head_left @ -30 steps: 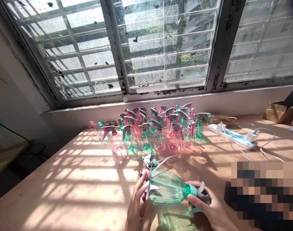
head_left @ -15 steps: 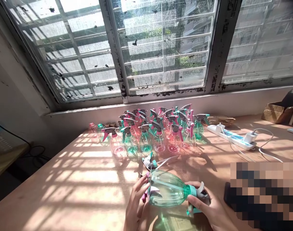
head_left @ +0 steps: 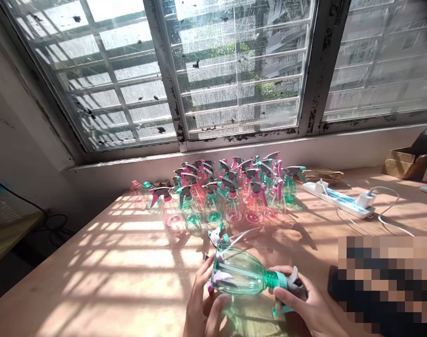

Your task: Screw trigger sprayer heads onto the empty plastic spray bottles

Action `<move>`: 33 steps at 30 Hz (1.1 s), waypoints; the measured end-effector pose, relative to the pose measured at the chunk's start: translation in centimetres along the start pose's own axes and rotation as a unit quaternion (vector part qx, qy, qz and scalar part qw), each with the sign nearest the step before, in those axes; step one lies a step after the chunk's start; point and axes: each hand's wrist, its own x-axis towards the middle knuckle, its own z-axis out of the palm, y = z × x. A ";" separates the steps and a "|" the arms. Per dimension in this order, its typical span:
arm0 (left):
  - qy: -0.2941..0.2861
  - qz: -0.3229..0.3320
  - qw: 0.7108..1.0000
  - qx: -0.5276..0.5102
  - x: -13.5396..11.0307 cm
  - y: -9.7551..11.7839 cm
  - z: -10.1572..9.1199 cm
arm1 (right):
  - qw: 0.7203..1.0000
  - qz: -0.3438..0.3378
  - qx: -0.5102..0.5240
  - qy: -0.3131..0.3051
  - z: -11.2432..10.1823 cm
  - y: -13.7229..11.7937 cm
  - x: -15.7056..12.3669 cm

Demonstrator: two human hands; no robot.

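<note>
A clear green spray bottle [head_left: 243, 271] lies sideways in the air between my hands, its thin tube showing inside. Round the spray head [head_left: 296, 288] and its turquoise collar, my right hand [head_left: 301, 299] is closed. My left hand [head_left: 204, 290] has its fingers and thumb curled about the bottle's base. Something pink or purple [head_left: 209, 286] shows beside the left fingers, partly hidden, and is also seen through the plastic. Just beyond the bottle, a loose spray head [head_left: 218, 236] with a turquoise collar and white tube rests on the wooden table [head_left: 129, 281].
Several pink and green spray bottles [head_left: 232, 206] stand grouped below the window. Two bottles without spray heads [head_left: 141, 189] stand at their left. At right are a white power strip [head_left: 340, 200] with cables, a cardboard box [head_left: 401, 163] and a dark object [head_left: 334, 283] beside a blurred-out patch.
The bottle's base has swung slightly up and left. My left thumb now shows below the base, and my right hand keeps its grip on the spray head.
</note>
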 end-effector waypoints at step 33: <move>-0.015 0.122 0.990 0.068 -0.3 -0.9 0.6 | 1.000 0.009 -0.006 -0.006 0.1 -0.9 -0.4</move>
